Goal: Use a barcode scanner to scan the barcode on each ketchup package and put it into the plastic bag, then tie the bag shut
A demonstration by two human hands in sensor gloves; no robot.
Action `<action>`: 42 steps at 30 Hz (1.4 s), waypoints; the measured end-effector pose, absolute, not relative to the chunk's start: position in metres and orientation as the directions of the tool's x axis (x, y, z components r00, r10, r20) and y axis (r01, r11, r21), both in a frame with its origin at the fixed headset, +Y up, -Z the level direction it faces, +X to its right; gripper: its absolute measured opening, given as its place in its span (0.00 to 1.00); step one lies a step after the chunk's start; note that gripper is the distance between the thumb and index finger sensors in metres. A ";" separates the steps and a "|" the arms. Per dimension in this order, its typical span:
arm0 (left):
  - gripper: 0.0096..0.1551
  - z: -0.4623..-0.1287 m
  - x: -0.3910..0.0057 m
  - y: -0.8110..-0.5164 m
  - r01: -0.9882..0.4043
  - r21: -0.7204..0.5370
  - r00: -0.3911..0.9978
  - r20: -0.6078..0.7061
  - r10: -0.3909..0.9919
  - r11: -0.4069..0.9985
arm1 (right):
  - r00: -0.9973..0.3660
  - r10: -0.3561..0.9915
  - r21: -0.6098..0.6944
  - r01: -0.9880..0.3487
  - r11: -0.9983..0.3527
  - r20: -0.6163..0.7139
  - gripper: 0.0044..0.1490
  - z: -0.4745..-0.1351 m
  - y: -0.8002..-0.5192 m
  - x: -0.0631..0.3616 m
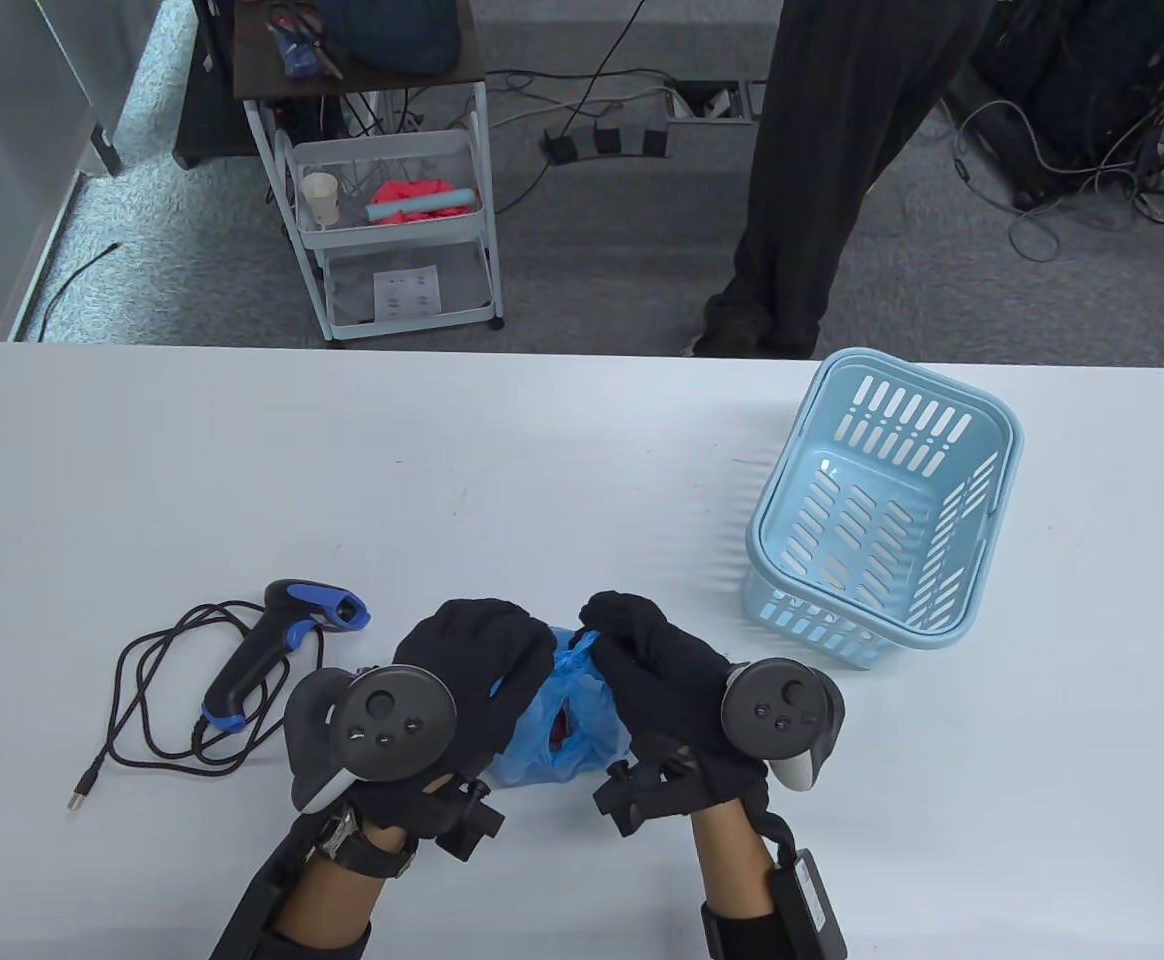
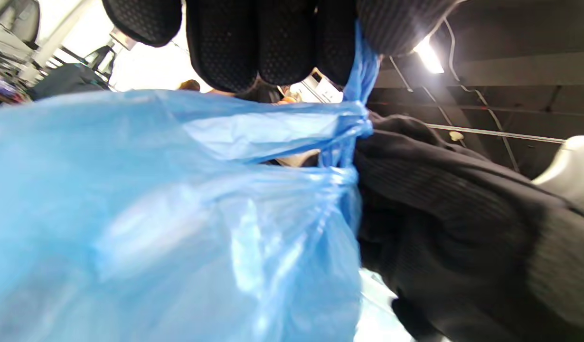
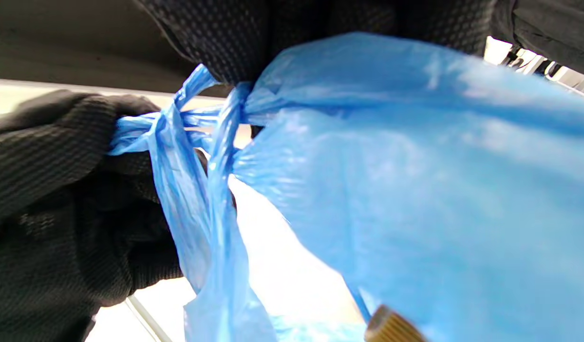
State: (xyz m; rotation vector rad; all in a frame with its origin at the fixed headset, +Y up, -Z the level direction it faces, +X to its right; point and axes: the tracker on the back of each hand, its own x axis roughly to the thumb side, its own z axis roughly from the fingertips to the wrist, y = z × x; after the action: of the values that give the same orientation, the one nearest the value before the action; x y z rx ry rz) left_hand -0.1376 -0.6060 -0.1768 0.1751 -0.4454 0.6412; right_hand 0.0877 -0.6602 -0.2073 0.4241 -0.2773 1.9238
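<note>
A blue plastic bag [image 1: 567, 725] lies on the white table [image 1: 542, 450] near the front edge, with something red showing through its side. Both hands close over its top. My left hand [image 1: 487, 650] pinches one twisted handle strip of the bag [image 2: 178, 213]. My right hand [image 1: 632, 640] grips the other strip, and the strips cross in a knot-like twist on the bag [image 3: 415, 180] between the two hands. The barcode scanner [image 1: 277, 650], black and blue with a coiled black cable, lies on the table left of my left hand.
A light blue slotted basket [image 1: 882, 520] stands at the right, tilted. Beyond the table's far edge a person in dark trousers [image 1: 822, 170] stands, and a white trolley [image 1: 392, 200] sits at the back left.
</note>
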 end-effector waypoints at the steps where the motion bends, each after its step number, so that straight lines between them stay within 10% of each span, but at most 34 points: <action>1: 0.21 -0.175 -0.136 -0.607 -0.607 0.015 0.707 0.466 0.532 0.795 | -0.335 0.846 0.018 -0.927 -0.376 0.415 0.24 -0.208 -0.661 0.087; 15: 0.26 -0.174 -0.134 -0.623 -0.615 -0.139 0.647 0.474 0.598 0.776 | -0.277 0.887 0.045 -0.948 -0.315 0.370 0.21 -0.209 -0.663 0.088; 23: 0.53 -0.170 -0.137 -0.633 -0.454 -0.120 0.717 0.539 0.442 0.883 | -0.274 0.888 0.044 -0.949 -0.311 0.370 0.25 -0.209 -0.659 0.096; 29: 0.40 -0.173 -0.133 -0.633 -0.387 -0.001 0.808 0.481 0.340 0.922 | -0.299 0.850 0.168 -0.900 -0.402 0.434 0.34 -0.208 -0.650 0.104; 37: 0.22 -0.186 -0.145 -0.632 -0.599 -0.046 0.714 0.422 0.559 0.800 | -0.245 0.878 0.221 -0.908 -0.356 0.411 0.36 -0.204 -0.652 0.141; 42: 0.22 -0.186 -0.150 -0.625 -0.624 -0.034 0.700 0.419 0.578 0.781 | -0.353 0.832 0.377 -0.766 -0.520 0.428 0.59 -0.191 -0.665 0.126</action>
State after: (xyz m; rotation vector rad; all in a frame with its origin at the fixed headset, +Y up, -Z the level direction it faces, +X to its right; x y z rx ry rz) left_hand -0.1504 -0.6255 -0.1855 0.1131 -0.4272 0.6713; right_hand 0.1265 -0.6647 -0.1913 0.7148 0.1353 1.9961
